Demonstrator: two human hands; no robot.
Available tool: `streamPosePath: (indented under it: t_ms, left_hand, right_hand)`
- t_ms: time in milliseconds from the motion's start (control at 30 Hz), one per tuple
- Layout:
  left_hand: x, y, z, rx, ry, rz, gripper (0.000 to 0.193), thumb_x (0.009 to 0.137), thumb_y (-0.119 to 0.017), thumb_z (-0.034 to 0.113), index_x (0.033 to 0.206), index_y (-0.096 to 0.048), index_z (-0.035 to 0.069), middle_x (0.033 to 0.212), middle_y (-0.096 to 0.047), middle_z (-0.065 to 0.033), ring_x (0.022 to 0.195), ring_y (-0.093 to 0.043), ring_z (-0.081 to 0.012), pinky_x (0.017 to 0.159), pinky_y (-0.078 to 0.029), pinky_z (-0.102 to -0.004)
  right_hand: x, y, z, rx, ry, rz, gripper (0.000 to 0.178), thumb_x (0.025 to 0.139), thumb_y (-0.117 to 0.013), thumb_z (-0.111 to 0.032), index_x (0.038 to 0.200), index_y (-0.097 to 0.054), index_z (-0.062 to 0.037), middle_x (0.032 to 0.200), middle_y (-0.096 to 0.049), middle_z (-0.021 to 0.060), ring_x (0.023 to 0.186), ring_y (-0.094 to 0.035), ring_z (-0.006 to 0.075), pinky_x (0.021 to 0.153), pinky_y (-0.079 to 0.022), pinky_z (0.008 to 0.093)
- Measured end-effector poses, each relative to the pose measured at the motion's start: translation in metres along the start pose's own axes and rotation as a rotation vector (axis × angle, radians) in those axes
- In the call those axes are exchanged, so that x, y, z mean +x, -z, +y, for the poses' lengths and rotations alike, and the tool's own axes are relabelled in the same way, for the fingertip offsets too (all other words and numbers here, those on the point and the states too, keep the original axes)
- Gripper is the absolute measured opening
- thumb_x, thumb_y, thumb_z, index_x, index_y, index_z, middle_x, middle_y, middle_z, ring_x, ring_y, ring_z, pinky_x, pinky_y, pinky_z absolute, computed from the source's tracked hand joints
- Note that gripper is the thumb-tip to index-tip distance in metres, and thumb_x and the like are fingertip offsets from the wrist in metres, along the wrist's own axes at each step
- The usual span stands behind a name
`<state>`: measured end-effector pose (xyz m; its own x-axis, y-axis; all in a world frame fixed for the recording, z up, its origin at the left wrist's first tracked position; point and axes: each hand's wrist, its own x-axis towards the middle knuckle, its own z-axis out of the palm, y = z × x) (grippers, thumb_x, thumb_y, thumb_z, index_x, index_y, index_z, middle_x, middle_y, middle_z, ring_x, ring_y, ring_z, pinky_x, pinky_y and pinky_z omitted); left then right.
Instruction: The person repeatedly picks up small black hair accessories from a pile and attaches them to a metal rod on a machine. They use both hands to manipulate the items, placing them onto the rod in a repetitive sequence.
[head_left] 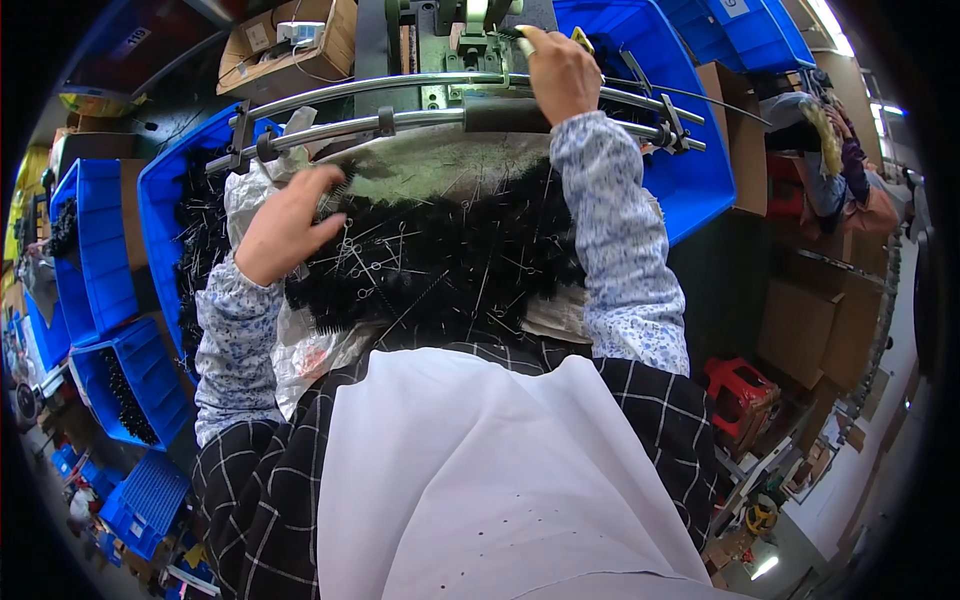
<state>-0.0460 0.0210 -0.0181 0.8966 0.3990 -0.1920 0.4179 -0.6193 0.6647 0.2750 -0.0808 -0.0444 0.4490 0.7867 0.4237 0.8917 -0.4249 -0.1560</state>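
Observation:
A heap of black wire brushes (pixel 430 260) with thin metal stems and looped ends lies in front of me on a worn metal tray (pixel 430 165). My left hand (pixel 290 225) is over the heap's left edge, thumb and fingers apart. Dark bristles show in that gap; whether the fingers touch them is unclear. At the far side, my right hand (pixel 562 78) reaches over two metal rails to a green machine (pixel 470 45). Its fingertips, one with a pale yellow cover, are pinched on a small dark-bristled wire brush (pixel 508 33), partly hidden by the fingers.
Curved metal rails (pixel 400 118) cross between the tray and the machine. A blue bin (pixel 160 190) of brushes stands left, another blue bin (pixel 690 185) right. Further left are more blue crates (pixel 105 250). A cardboard box (pixel 300 45) sits far left; another person (pixel 830 150) is far right.

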Motion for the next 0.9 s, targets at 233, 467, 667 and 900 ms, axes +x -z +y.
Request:
streamPosePath:
  t_ms: [233,467,667,900]
  left_hand:
    - [-0.01,-0.014,-0.013,0.251,0.089,-0.194,0.03,0.074,-0.06,0.014,0.102,-0.051,0.008,0.088,-0.059,-0.0152,0.086,-0.058,-0.0312,0.074,-0.046,-0.0383]
    - [-0.008,-0.015,-0.015,0.132,-0.017,-0.09,0.028,0.073,-0.06,0.014,0.099,-0.052,0.006,0.083,-0.059,-0.0154,0.078,-0.059,-0.0318,0.069,-0.046,-0.0388]
    - [-0.005,-0.001,0.0,-0.11,0.033,0.0,0.02,0.073,-0.056,0.002,0.093,-0.053,0.002,0.064,-0.045,-0.0045,0.055,-0.041,-0.0096,0.052,-0.036,-0.0245]
    - [0.005,0.015,0.012,-0.271,0.007,0.277,0.019,0.073,-0.058,0.007,0.091,-0.053,0.003,0.069,-0.045,-0.0008,0.058,-0.04,-0.0081,0.054,-0.035,-0.0221]
  right_hand:
    - [0.014,-0.029,0.025,-0.097,0.071,0.054,0.02,0.081,-0.055,-0.016,0.097,-0.066,-0.0155,0.08,-0.064,0.0079,0.077,-0.061,0.0263,0.075,-0.048,0.0384]
    - [0.018,-0.032,0.026,-0.039,0.046,-0.003,0.022,0.08,-0.055,-0.017,0.1,-0.065,-0.0171,0.084,-0.064,0.008,0.08,-0.061,0.0275,0.081,-0.046,0.038]
    - [0.02,-0.037,0.031,0.058,0.023,-0.02,0.022,0.081,-0.056,-0.019,0.1,-0.066,-0.0183,0.089,-0.065,0.008,0.081,-0.06,0.0276,0.081,-0.044,0.0425]
    - [0.023,-0.022,0.031,-0.142,0.16,-0.036,0.036,0.079,-0.059,-0.026,0.113,-0.057,-0.0128,0.101,-0.059,0.0083,0.087,-0.056,0.0276,0.073,-0.045,0.0408]
